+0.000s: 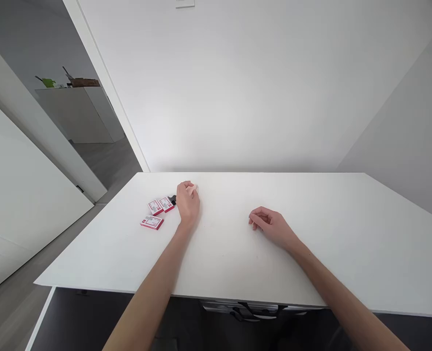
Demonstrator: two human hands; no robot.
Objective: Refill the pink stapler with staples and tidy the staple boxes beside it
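- Cartons, small and red-and-white, are grouped toward the far-left corner of the white surface (310, 204): a nearest carton (152, 222), a left carton (155, 207) and a middle carton (166, 204).
- Left hand (188, 202) rests toward the far edge, just right of the cartons, its thumb and fingers closed about a small pale piece (192, 189); the fingers hide much of it, so its full shape is unclear.
- Right hand (269, 223) lies well apart, around the middle of the surface, fingers loosely curled; whether anything sits within them I cannot tell.
- Handling, as a judgement: the pale piece looks light and fairly stiff, suited to a pinch across its sides. Its visible end sticks out past the fingertips, toward the far edge and slightly right; its long axis cannot be made out.
- The cartons are probably light, thin card: stiff enough to lift by opposite long sides, yet liable to dent under a hard squeeze, and smooth enough to slide.
- The nearest carton has its long axis roughly along the near edge, right end a little closer to it. The left and middle cartons lie side by side, both slanted, their far ends leaning toward the left edge.
- Dark item (172, 199) sits between the middle carton and the left hand, partly hidden; its weight and direction are unclear.
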